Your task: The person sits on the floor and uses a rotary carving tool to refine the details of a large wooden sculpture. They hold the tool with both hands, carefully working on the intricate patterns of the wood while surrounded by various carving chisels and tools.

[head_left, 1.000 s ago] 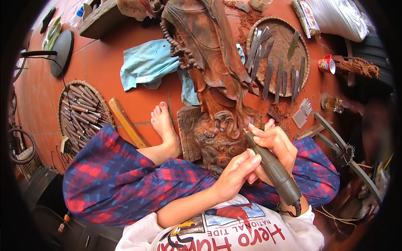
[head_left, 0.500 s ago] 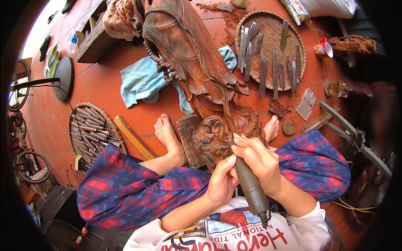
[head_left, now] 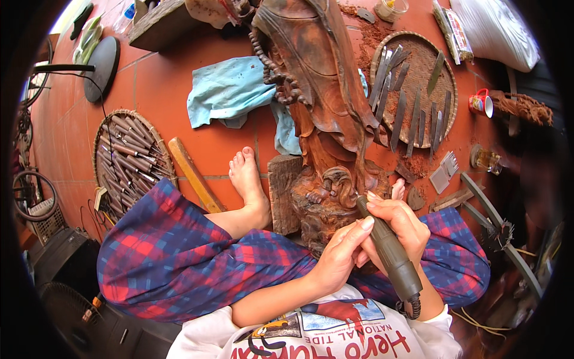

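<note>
A reddish-brown carved wooden statue [head_left: 317,72] with draped folds and a string of beads leans down between my legs, its knotty base [head_left: 323,224] nearest me. My right hand [head_left: 406,227] wraps round a dark olive rotary carving tool [head_left: 397,266] with a coiled cord at its rear. The tool's tip meets the base just right of a curled carved shape; whether it touches is too small to tell. My left hand [head_left: 341,257] is closed against the tool's left side, thumb along the body, its other fingers partly hidden beneath. A rough wooden block [head_left: 283,200] stands beside the base.
Left of my leg, a round basket [head_left: 97,149] holds several wooden-handled chisels, with a yellowish wooden bar [head_left: 192,173] alongside. A pale blue cloth [head_left: 230,90] lies by the statue. Flat metal blades rest on a woven tray [head_left: 427,57] at right, near a red cup [head_left: 480,104].
My view has shifted, so the statue, tray and cloth sit further right in the picture. Both hands keep their hold on the rotary carving tool, its tip near the same spot on the base.
</note>
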`<action>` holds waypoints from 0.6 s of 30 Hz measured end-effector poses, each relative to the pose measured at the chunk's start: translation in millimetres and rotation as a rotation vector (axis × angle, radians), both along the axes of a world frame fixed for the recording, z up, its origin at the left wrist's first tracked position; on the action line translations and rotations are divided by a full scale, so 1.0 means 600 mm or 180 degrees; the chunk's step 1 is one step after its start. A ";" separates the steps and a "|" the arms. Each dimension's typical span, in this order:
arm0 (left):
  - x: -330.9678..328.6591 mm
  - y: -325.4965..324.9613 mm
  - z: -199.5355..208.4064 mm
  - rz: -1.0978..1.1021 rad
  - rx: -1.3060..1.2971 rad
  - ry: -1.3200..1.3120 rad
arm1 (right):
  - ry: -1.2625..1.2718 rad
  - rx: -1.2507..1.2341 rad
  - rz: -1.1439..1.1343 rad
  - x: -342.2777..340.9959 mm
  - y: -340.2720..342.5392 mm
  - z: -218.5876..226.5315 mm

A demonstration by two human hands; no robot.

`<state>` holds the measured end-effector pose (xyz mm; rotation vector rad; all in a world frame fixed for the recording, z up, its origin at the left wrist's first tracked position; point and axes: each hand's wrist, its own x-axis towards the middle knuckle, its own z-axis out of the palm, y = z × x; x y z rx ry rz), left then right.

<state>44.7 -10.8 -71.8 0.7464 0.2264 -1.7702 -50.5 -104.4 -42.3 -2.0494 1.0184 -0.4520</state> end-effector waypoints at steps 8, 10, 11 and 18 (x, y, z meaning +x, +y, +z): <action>0.000 -0.008 0.005 0.0142 -0.0277 -0.0007 | 0.0284 -0.0204 0.0128 0.020 -0.015 0.015; -0.002 -0.004 0.006 0.0156 -0.0198 0.0122 | 0.0321 -0.0079 0.0162 0.024 -0.015 0.015; -0.003 -0.002 0.006 0.0176 -0.0152 0.0144 | 0.0361 -0.0032 0.0174 0.025 -0.014 0.016; -0.001 -0.005 0.010 0.0182 0.0066 0.0451 | 0.0650 0.0434 -0.0057 0.038 -0.013 0.026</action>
